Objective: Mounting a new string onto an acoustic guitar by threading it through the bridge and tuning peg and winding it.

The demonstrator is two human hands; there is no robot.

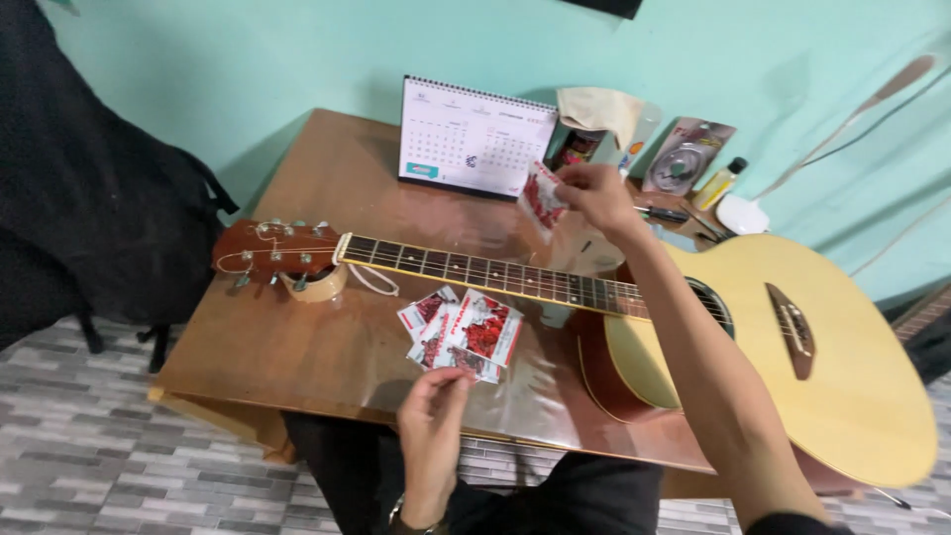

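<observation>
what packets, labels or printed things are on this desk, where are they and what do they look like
Small red-and-white paper packet: held up in right hand, near calendar.
Fanned red-and-white packets: on table before guitar neck, by left hand.
White spiral desk calendar: standing at back.
Clear blister pack: leaning on wall, right.

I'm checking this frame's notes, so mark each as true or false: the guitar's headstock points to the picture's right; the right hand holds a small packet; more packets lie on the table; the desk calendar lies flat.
1. The guitar headstock points right: false, left.
2. The right hand holds a small red-and-white packet: true.
3. More packets lie on the table by the left hand: true.
4. The desk calendar lies flat: false, it stands upright.
</observation>
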